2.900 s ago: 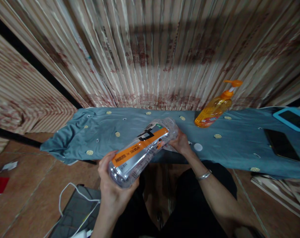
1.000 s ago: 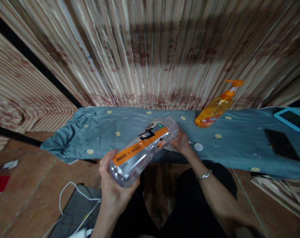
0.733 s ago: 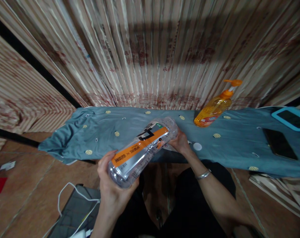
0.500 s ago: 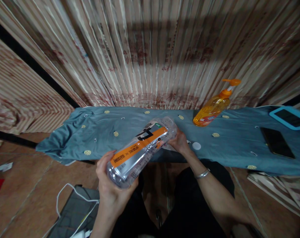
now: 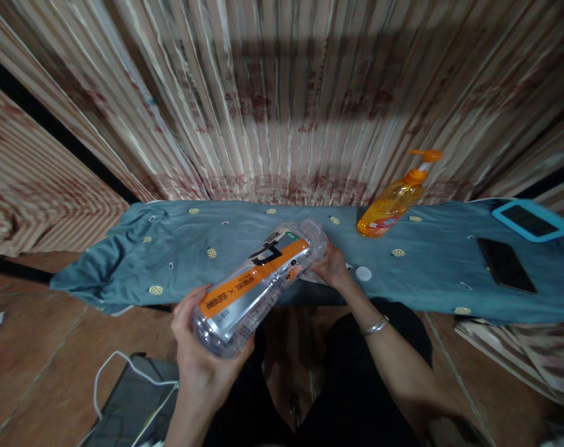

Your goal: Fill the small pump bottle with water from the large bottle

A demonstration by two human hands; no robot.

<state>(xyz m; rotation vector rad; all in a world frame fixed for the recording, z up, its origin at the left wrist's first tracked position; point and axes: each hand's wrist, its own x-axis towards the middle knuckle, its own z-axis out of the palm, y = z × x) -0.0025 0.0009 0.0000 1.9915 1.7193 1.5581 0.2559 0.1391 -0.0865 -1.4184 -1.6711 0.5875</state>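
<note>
A large clear plastic bottle point(image 5: 258, 279) with an orange and silver label lies tilted between my hands, its neck end up and to the right. My left hand point(image 5: 207, 354) wraps around its base. Around the neck end my right hand point(image 5: 331, 264) is closed, with some fingers hidden behind the bottle. Something pale, partly covered, shows under the right hand. Close by on the teal cloth lies a round white cap point(image 5: 363, 274). Farther back stands an orange pump bottle point(image 5: 389, 202) holding amber liquid.
The teal cloth point(image 5: 244, 230) covers a narrow surface before a striped curtain point(image 5: 282, 112). A black phone point(image 5: 505, 264) and a blue-framed device point(image 5: 529, 220) lie at the right. White cables point(image 5: 144, 372) cross a dark box point(image 5: 133, 397) on the lower left.
The whole view has shifted slightly, so most things appear a little farther left. Both hands keep their hold on the plastic bottle, whose tilt is nearly the same.
</note>
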